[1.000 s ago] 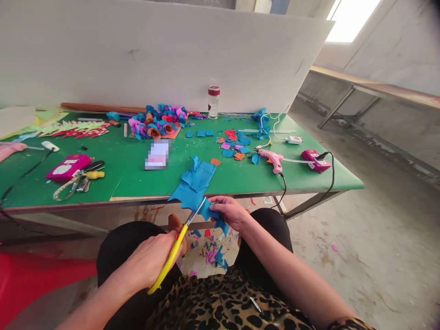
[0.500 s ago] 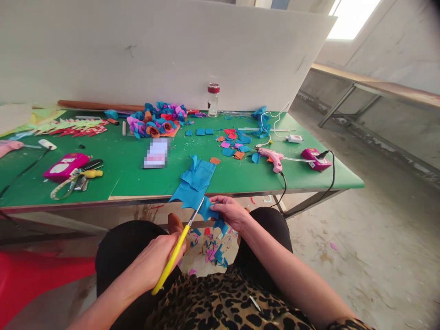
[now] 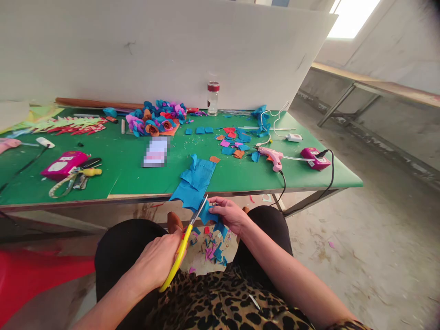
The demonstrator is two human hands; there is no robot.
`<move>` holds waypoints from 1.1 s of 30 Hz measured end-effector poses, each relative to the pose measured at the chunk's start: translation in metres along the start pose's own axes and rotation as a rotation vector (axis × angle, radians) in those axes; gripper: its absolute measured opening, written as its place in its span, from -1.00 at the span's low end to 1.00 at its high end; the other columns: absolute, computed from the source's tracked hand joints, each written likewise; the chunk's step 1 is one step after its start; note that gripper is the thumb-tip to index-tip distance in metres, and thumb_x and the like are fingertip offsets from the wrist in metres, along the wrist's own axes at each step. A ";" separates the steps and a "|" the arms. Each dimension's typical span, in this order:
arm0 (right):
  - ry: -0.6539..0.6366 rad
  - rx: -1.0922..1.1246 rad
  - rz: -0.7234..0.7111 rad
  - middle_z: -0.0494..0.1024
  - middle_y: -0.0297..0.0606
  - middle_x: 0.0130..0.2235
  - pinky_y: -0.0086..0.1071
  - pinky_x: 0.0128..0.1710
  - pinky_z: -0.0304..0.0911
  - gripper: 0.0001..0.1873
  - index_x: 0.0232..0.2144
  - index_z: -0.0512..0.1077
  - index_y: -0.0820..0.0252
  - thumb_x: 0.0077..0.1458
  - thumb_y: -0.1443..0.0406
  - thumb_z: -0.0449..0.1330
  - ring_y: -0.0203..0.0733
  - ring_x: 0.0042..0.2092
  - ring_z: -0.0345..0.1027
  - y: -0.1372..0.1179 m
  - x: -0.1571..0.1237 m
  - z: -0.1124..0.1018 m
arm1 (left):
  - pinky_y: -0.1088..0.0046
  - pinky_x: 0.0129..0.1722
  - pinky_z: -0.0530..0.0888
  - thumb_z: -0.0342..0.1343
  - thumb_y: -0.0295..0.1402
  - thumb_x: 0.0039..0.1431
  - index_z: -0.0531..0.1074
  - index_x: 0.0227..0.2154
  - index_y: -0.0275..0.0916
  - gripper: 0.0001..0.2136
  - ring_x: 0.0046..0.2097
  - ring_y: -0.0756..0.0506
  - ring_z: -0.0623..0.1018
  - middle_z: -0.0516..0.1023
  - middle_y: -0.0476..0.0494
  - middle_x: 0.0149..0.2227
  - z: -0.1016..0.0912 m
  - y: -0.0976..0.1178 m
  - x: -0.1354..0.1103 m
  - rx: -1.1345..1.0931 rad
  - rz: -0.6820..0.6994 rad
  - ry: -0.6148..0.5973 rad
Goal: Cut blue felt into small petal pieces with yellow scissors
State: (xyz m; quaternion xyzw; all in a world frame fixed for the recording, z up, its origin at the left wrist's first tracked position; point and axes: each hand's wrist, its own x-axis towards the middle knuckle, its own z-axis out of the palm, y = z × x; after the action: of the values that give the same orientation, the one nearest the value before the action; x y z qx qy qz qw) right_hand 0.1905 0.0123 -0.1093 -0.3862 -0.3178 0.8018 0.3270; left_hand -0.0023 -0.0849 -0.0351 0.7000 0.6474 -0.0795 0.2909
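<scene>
My left hand (image 3: 158, 259) is closed round the yellow handles of a pair of scissors (image 3: 184, 243), whose blades reach up into a strip of blue felt (image 3: 196, 181). That felt hangs over the front edge of the green table (image 3: 130, 169). My right hand (image 3: 229, 213) pinches the lower end of the blue felt just right of the blades, above my lap.
A pink glue gun (image 3: 272, 158) with a black cord lies at the right. A pile of felt flowers (image 3: 156, 120) and a small jar (image 3: 213, 98) stand at the back. Felt scraps (image 3: 235, 140) are scattered mid-right. A magenta box (image 3: 64, 164) sits left. Cuttings litter the floor (image 3: 209, 250).
The scissors have pushed slightly further up into the blue felt, and my left hand has shifted a little right. My right hand keeps its grip on the felt.
</scene>
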 end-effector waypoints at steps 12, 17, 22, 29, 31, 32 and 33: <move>0.010 -0.016 0.014 0.54 -0.39 -0.50 -0.40 -0.50 0.40 -0.62 -0.28 0.45 0.19 -0.23 0.33 0.42 -0.31 -0.53 0.39 0.003 0.000 -0.004 | 0.41 -0.45 0.10 -0.14 -0.33 0.23 0.32 -0.40 -0.16 -0.84 -0.42 -0.15 0.49 0.48 -0.11 -0.45 0.011 -0.010 0.005 -0.080 0.044 0.025; 0.022 -0.035 0.001 0.52 -0.37 -0.50 -0.41 -0.50 0.36 -0.65 -0.31 0.45 0.20 -0.22 0.31 0.41 -0.31 -0.52 0.37 0.006 0.003 -0.006 | 0.42 -0.45 0.10 -0.15 -0.31 0.24 0.31 -0.41 -0.14 -0.82 -0.43 -0.12 0.43 0.43 -0.07 -0.45 0.013 -0.015 0.004 -0.133 0.072 0.029; 0.159 -0.580 -0.113 0.55 -0.29 -0.40 -0.30 -0.35 0.38 -0.77 -0.25 0.50 0.16 -0.06 0.35 0.24 -0.20 -0.39 0.43 0.021 -0.003 -0.023 | 0.44 -0.42 0.15 -0.09 -0.29 0.22 0.37 -0.41 -0.15 -0.82 -0.42 -0.09 0.41 0.47 -0.07 -0.43 0.006 -0.035 -0.016 -0.166 0.077 0.039; 0.316 -1.128 -0.396 0.59 -0.04 -0.10 -0.08 0.04 0.25 -0.82 -0.27 0.54 0.19 0.04 0.30 0.20 0.08 -0.01 0.41 0.030 -0.013 -0.032 | 0.54 -0.53 0.26 0.23 -0.04 0.00 0.38 -0.27 -0.13 -0.66 -0.49 -0.02 0.42 0.51 0.02 -0.42 -0.040 -0.085 -0.035 -0.524 -0.052 0.221; 0.249 -0.756 -0.319 0.60 -0.14 -0.35 -0.17 -0.09 0.34 -0.78 -0.46 0.49 0.19 0.10 0.17 0.18 -0.06 -0.23 0.48 0.025 -0.010 -0.024 | 0.56 -0.53 0.31 0.29 -0.05 -0.09 0.31 -0.15 -0.12 -0.52 -0.44 -0.04 0.48 0.53 0.00 -0.31 -0.055 -0.107 -0.023 -0.573 -0.174 0.475; 0.226 -0.558 -0.277 0.58 -0.18 -0.39 -0.21 -0.14 0.36 -0.75 -0.44 0.48 0.18 0.10 0.12 0.20 -0.12 -0.31 0.47 0.022 -0.008 -0.019 | 0.55 -0.48 0.35 0.30 -0.08 -0.11 0.28 -0.08 -0.12 -0.47 -0.37 -0.07 0.52 0.53 -0.04 -0.24 -0.063 -0.118 -0.014 -0.569 -0.221 0.556; 0.207 -0.376 -0.226 0.58 -0.21 -0.39 -0.24 -0.19 0.38 -0.74 -0.38 0.48 0.18 0.09 0.10 0.23 -0.18 -0.36 0.46 0.019 -0.007 -0.014 | 0.52 -0.44 0.40 0.27 -0.10 -0.08 0.26 -0.03 -0.13 -0.45 -0.33 -0.09 0.54 0.53 -0.07 -0.20 -0.071 -0.127 -0.006 -0.553 -0.266 0.609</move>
State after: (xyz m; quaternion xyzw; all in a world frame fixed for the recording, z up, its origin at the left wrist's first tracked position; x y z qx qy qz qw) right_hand 0.1998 -0.0006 -0.1278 -0.4822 -0.4674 0.6431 0.3679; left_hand -0.1428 -0.0548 -0.0132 0.4978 0.7852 0.2701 0.2505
